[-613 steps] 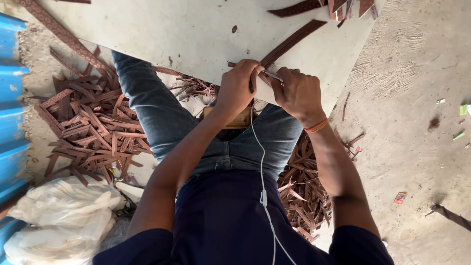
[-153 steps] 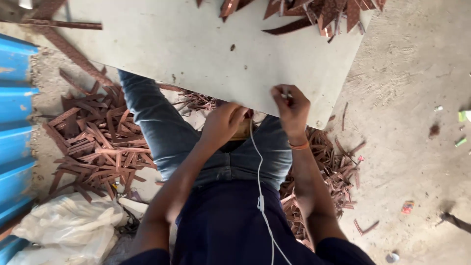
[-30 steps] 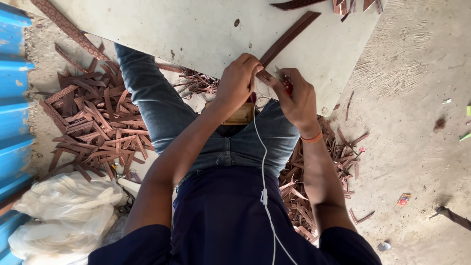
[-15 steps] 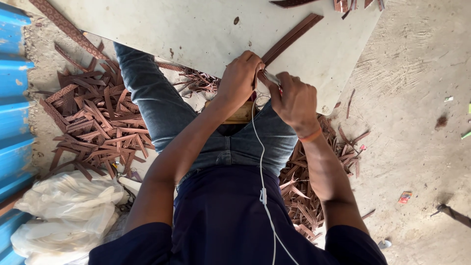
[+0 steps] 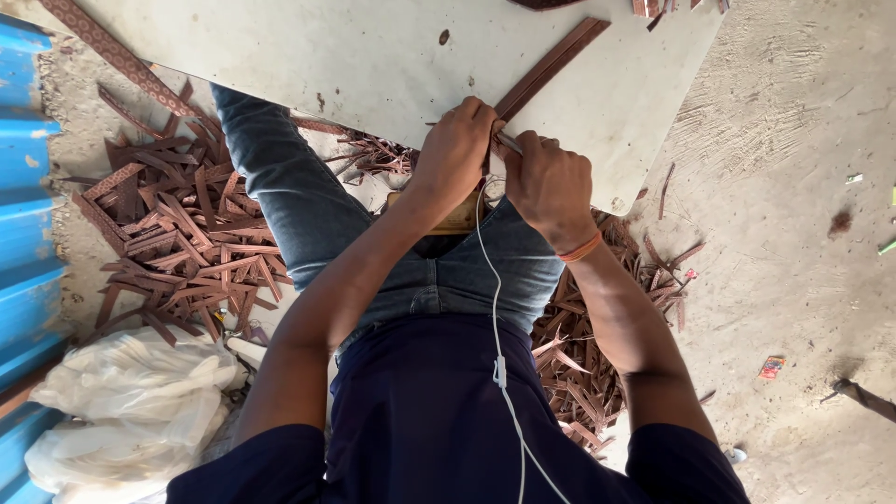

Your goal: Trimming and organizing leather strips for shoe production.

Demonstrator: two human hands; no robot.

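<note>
Both hands meet at the near edge of the pale worktop (image 5: 355, 56). The left hand (image 5: 455, 149) is curled shut on the near end of a long brown strip (image 5: 551, 63), which runs diagonally away across the board. The right hand (image 5: 551, 182), just beside it, is fisted around a thin tool (image 5: 507, 143) touching the strip. Piles of brown offcuts (image 5: 187, 233) lie on the floor (image 5: 793, 187) beside the knees.

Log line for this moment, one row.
left hand: grips brown strip end | right hand: pinches same end | pale board: on lap | scrap pile: floor
</note>
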